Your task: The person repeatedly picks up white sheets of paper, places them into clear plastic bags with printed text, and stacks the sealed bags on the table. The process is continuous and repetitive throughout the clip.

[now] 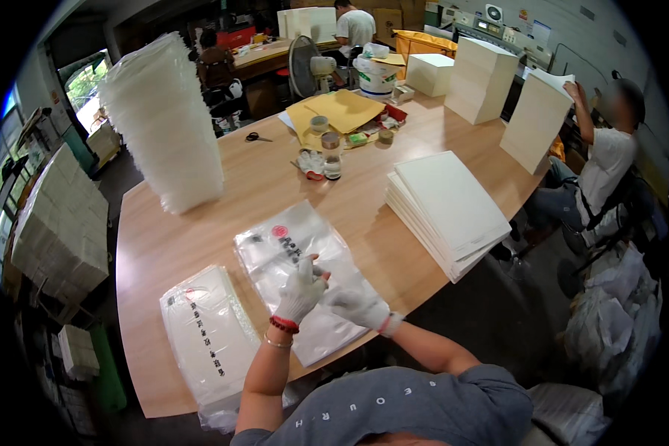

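A pile of clear plastic bags with dark print and a red round mark lies in front of me. My left hand, in a white knit glove with bare fingertips, is over the middle of this pile; its thumb and index finger stand apart, with nothing visible between them. Just right of it, my gloved right hand lies low over the same pile, its fingers smeared by motion. To the left sits a stack of filled, printed bags. A fanned stack of white paper packs stands to the right.
A tall stack of plastic-wrapped sheets rises at the back left. Scissors, a jar and yellow paper lie farther back. White paper stacks line the far right, where a co-worker handles one. A fan stands behind the table.
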The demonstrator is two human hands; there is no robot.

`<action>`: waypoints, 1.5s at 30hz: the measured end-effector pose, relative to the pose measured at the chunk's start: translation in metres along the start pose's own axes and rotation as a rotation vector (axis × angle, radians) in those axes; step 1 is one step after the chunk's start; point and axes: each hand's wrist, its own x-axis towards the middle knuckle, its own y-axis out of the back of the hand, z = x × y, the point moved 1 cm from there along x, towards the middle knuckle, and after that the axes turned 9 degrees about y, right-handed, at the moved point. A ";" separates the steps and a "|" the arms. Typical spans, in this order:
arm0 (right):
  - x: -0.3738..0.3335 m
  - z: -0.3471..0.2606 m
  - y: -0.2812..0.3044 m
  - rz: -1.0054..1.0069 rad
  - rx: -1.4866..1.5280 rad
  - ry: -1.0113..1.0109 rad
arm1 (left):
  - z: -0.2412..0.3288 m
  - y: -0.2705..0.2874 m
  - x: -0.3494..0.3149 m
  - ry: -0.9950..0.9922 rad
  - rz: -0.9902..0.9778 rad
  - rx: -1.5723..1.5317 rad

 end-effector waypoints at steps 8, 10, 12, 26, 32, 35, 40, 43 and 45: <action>-0.098 0.002 0.236 0.001 -1.047 -0.189 | 0.037 0.012 -0.043 -0.359 0.395 0.485; -0.110 0.017 0.250 0.013 -1.007 -0.349 | 0.042 0.009 -0.049 -0.365 0.417 0.452; -0.119 0.035 0.262 0.125 -0.943 -0.252 | 0.056 -0.003 -0.058 -0.447 0.377 0.373; -0.102 -0.132 0.190 -0.191 -0.203 0.274 | 0.015 -0.194 -0.050 0.835 -0.632 -0.858; -0.223 -0.018 0.180 0.772 0.709 -0.669 | 0.056 -0.123 -0.078 0.238 -0.670 0.037; -0.158 -0.065 0.108 0.878 0.587 -0.519 | 0.028 -0.173 -0.108 -0.319 -0.207 0.208; -0.114 -0.091 0.085 0.735 0.166 -0.310 | 0.077 -0.111 -0.121 -0.372 -0.334 0.283; -0.117 -0.100 0.096 0.624 -0.102 -0.221 | 0.044 -0.058 -0.084 -0.445 0.375 0.615; -0.121 -0.100 0.100 0.413 -0.326 -0.119 | 0.044 -0.013 -0.050 -0.307 0.680 0.639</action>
